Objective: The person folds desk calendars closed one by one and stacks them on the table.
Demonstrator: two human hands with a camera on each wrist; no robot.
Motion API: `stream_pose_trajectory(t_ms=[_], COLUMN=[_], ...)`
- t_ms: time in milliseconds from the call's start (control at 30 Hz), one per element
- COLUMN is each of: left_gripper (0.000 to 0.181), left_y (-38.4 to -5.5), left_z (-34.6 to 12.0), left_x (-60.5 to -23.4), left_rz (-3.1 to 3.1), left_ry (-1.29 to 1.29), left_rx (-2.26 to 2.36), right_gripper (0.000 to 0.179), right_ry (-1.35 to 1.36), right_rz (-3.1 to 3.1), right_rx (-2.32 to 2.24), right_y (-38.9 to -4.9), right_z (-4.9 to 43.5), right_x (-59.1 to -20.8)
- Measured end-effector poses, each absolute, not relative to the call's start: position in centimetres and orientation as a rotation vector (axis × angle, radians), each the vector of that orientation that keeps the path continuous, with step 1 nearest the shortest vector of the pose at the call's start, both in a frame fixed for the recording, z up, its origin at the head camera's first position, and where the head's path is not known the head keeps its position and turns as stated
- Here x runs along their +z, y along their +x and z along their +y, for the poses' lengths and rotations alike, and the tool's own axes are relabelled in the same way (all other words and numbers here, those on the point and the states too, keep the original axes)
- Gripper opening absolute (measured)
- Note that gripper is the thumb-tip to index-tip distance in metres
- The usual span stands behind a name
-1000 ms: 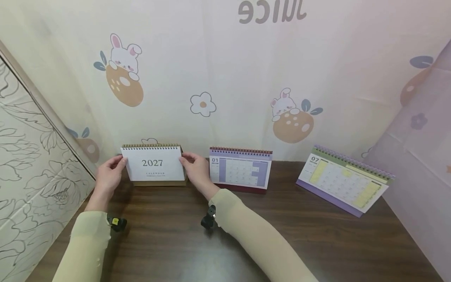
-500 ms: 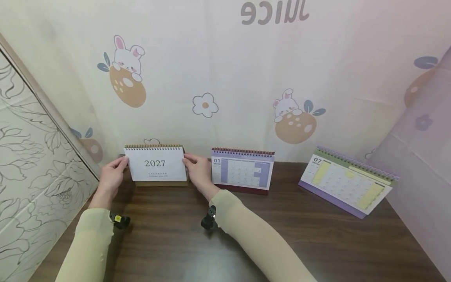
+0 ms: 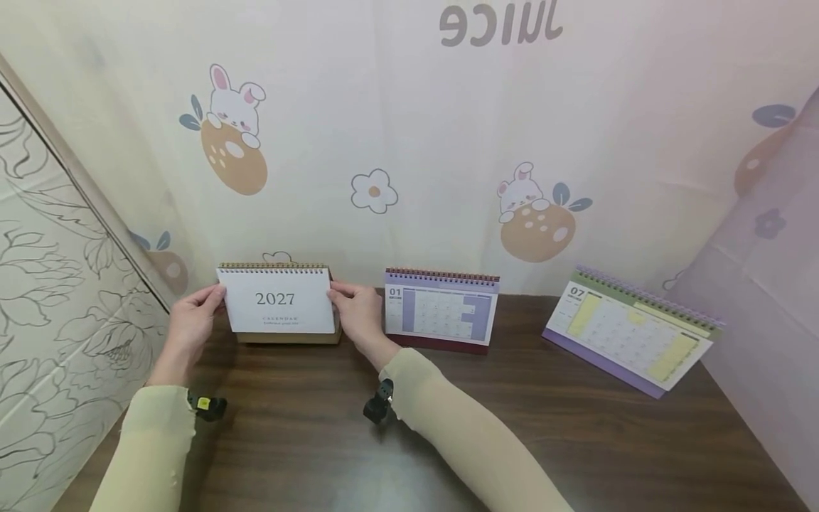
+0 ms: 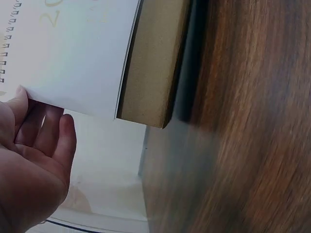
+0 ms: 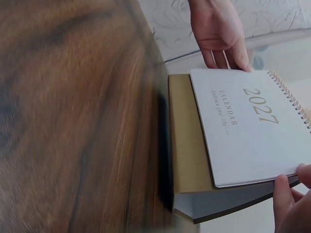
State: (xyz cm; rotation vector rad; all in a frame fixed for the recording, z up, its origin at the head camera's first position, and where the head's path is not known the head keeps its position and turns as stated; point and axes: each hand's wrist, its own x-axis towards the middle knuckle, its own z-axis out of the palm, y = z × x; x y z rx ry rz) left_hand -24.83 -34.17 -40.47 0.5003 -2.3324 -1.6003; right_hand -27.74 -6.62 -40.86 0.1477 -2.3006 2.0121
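Left hand (image 3: 190, 321) and right hand (image 3: 360, 313) each pinch a side edge of this white spiral-bound 2027 paper calendar (image 3: 275, 313) with a tan cardboard stand (image 3: 288, 339), left of centre in the head view. Purple-and-white desk calendar (image 3: 440, 309) sits mid-frame, green-and-yellow desk calendar (image 3: 633, 328) at right, both on a dark brown wood-grain table (image 3: 301, 434).

the 2027 calendar (image 3: 275, 299) looks like smooth matt paper on a cardboard stand (image 5: 187, 136), its binding wire (image 3: 275, 268) metallic; the table (image 3: 288, 441) before me shows wood grain with a soft sheen, the curtain (image 3: 435, 128) creased cloth.
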Motion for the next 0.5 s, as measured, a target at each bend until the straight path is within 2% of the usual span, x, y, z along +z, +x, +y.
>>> stream_pose_trajectory(t_ms=[300,500], left_gripper=[0.062,0.058], left_y=[-22.5,-20.3], left_z=[-34.6,-34.3], left_x=[-39.4,-38.7], left_rz=[-2.372,-2.344], left_ry=[0.435,0.342], left_rx=[-1.548,-1.524], right_gripper=[0.019,0.021], right_ry=[0.177,0.231], right_rz=[-2.251,-2.230], right_rx=[2.116,2.192], right_y=[-25.3,-23.7], right_z=[-6.0,-5.0], right_x=[-39.5,-38.9])
